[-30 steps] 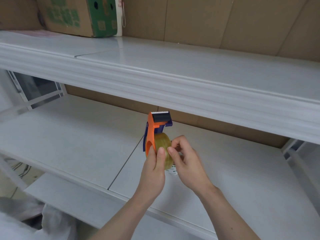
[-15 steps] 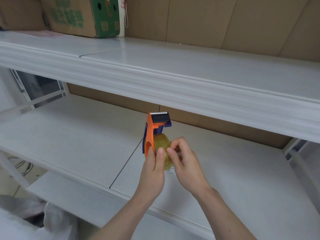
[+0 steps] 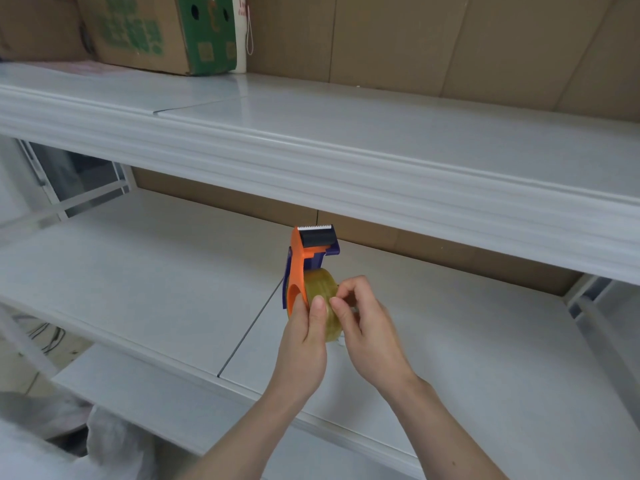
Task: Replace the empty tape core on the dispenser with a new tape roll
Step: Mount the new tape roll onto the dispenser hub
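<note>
An orange and purple tape dispenser (image 3: 298, 261) is held upright above the lower shelf, its toothed blade at the top. A yellowish clear tape roll (image 3: 320, 287) sits on its wheel. My left hand (image 3: 304, 336) grips the dispenser from below, thumb pressed on the roll's face. My right hand (image 3: 369, 323) pinches at the roll's outer surface with thumb and forefinger beside that thumb. The lower part of the dispenser is hidden behind my hands. No empty core is in view.
A white lower shelf (image 3: 138, 282) lies under my hands, with a seam between its boards. A white upper shelf (image 3: 346, 150) juts out above. A cardboard box (image 3: 162, 32) with green print stands on it at the far left. White plastic bags (image 3: 69, 441) lie at bottom left.
My hands and the dispenser stay almost in place. My right fingers have shifted slightly on the roll's surface, closer to my left thumb.
</note>
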